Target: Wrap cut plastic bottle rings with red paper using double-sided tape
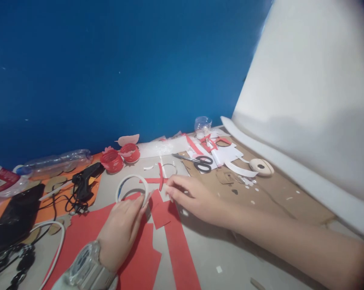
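The person's left hand (121, 231), a pale watch (86, 266) on its wrist, lies on the red paper (145, 262) with its fingertips pinched on the near rim of a white ring (132, 186), which rests flat on the grey tabletop (200, 249) at the paper's far edge. The right hand (190, 197) lies just beside it, fingers loosely spread and empty, their tips near a thin red paper cross (157, 180) (whether they touch it I cannot tell). Farther back, black-handled scissors (200, 161) lie on cardboard, two red rings (119, 158) sit near the blue wall (109, 68), and a black glue gun (85, 181) rests to the left.
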The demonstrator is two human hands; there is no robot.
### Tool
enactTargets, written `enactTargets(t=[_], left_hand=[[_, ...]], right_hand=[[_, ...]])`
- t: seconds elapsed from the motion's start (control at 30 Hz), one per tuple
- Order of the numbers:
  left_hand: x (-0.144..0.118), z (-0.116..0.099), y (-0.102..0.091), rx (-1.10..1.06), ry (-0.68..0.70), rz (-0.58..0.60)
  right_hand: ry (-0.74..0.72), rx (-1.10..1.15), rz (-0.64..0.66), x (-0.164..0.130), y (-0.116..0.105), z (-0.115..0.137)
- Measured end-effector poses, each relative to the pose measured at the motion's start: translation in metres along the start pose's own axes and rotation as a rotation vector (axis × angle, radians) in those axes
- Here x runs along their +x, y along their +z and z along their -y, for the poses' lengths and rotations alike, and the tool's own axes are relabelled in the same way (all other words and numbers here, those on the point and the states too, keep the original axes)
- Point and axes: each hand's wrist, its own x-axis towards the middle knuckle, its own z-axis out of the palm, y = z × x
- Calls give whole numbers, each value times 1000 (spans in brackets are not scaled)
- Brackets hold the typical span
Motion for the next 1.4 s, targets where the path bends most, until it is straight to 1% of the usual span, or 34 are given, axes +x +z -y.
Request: enactTargets(t=[0.07,0.13,0.27,0.33,0.4,0.47,0.53,0.63,0.7,0.77,0.83,0.93,1.0,1.03,1.1,1.17,1.27,1.4], left_hand=[[-1,0,-1,8,-6,-45],[-1,1,-2,16,-20,-90],[-1,0,-5,19,-49,-143],[0,0,-6,16,-58,-160],[-1,0,-6,13,-69,-177],[-2,1,-5,6,-82,-186],[-3,1,-5,-8,-99,-184],[-5,1,-3,-40,-134,-174],[-6,1,-2,-66,-170,-170],[-7,1,-1,-95,-210,-164],[-6,1,-1,-129,-249,-158],[-4,0,-4,-178,-303,-149],[-3,-1,-6,-208,-326,-143],[-2,-2,-8,-221,-333,-140],[-3,-3,-11,-245,-342,-144],[-3,-3,-13,-265,-351,-162],[-4,-3,-16,-299,-366,-193],[-3,-3,-17,-341,-378,-207]], right_hand=[[16,-93,-19,2,-15,2],[54,-231,-47,4,-35,-4],[169,-553,-81,7,-75,-33],[220,-681,-85,7,-86,-49],[257,-755,-31,7,-88,-61],[281,-791,27,9,-84,-70],[300,-808,60,11,-77,-75],[351,-815,68,13,-69,-78],[392,-802,63,14,-70,-76],[423,-775,40,13,-74,-72],[430,-725,-12,13,-81,-65],[376,-569,-101,12,-83,-51],[297,-402,-104,11,-74,-40],[252,-309,-76,10,-65,-35],[168,-153,-40,7,-45,-28],[112,-47,5,3,-26,-24],[97,40,68,-1,-7,-25],[109,80,91,-2,-1,-30]])
